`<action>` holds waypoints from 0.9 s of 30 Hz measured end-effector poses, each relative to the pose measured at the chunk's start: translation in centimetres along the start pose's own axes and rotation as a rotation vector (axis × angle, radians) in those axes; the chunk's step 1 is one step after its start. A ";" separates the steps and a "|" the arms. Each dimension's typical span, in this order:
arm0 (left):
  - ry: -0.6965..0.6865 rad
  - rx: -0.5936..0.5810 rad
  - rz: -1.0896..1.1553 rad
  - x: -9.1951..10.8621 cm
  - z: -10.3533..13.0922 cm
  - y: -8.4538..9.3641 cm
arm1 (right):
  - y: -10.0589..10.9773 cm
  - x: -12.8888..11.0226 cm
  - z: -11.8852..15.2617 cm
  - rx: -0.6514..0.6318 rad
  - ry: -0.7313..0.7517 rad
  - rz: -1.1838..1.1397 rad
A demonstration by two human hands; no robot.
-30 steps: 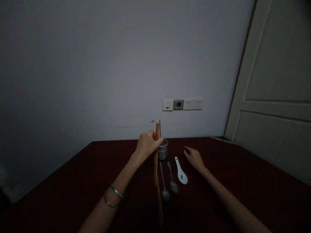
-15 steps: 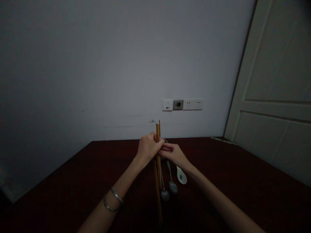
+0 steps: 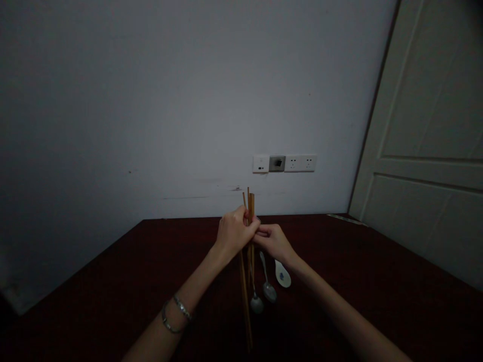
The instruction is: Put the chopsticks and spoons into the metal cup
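My left hand point(image 3: 237, 229) is closed round several upright wooden chopsticks point(image 3: 251, 203), whose tops stick up above the fingers. Against it, the fingertips of my right hand point(image 3: 274, 242) pinch together at the same chopsticks. More chopsticks point(image 3: 246, 306) lie below on the table, pointing towards me. To their right rest a round metal spoon point(image 3: 257, 304), a second metal spoon point(image 3: 269, 291) and a white ceramic soup spoon point(image 3: 283, 276) with a blue mark. A pale rim shows just behind my hands; what it belongs to is hidden.
The dark red table point(image 3: 181, 261) reaches back to a grey wall point(image 3: 188, 100) with sockets and switches point(image 3: 292, 163). A flat strip point(image 3: 347, 219) lies at the far right corner, beside a panelled door point(image 3: 426, 211). The light is dim.
Some of the held chopsticks have shifted right and their tops have spread apart. Both hands have moved very slightly to the right. The spoons stay where they were.
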State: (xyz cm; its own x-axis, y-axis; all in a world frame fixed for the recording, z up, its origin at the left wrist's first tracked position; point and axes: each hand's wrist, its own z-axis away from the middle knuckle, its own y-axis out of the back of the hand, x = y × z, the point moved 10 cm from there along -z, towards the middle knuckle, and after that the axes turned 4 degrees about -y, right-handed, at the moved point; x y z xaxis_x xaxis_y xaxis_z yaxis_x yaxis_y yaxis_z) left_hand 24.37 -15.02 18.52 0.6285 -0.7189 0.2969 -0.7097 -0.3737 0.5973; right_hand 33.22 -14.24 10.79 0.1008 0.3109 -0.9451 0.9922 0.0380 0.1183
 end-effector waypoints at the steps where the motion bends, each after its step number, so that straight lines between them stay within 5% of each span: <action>1: -0.003 -0.001 0.038 0.0 -0.1 0.0 | 0.2 -0.1 0.0 -0.008 -0.003 0.002; 6: 0.036 -0.044 0.513 -0.6 -0.5 -0.3 | 0.2 -1.0 0.4 -0.127 -0.032 -0.073; 12: 0.181 -0.244 1.106 -0.2 -0.2 -2.0 | -0.1 -0.8 0.9 -0.192 -0.105 -0.115; 27: 0.203 -0.304 1.009 -0.1 0.3 -2.0 | -1.0 0.5 1.0 -0.269 -0.155 -0.111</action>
State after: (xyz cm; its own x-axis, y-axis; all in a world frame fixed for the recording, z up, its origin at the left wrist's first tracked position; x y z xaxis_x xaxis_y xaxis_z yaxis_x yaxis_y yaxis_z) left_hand 25.66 -14.34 17.09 -0.1430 -0.4923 0.8586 -0.8393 0.5200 0.1584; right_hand 32.38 -15.10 9.91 0.0239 0.1438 -0.9893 0.9450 0.3195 0.0692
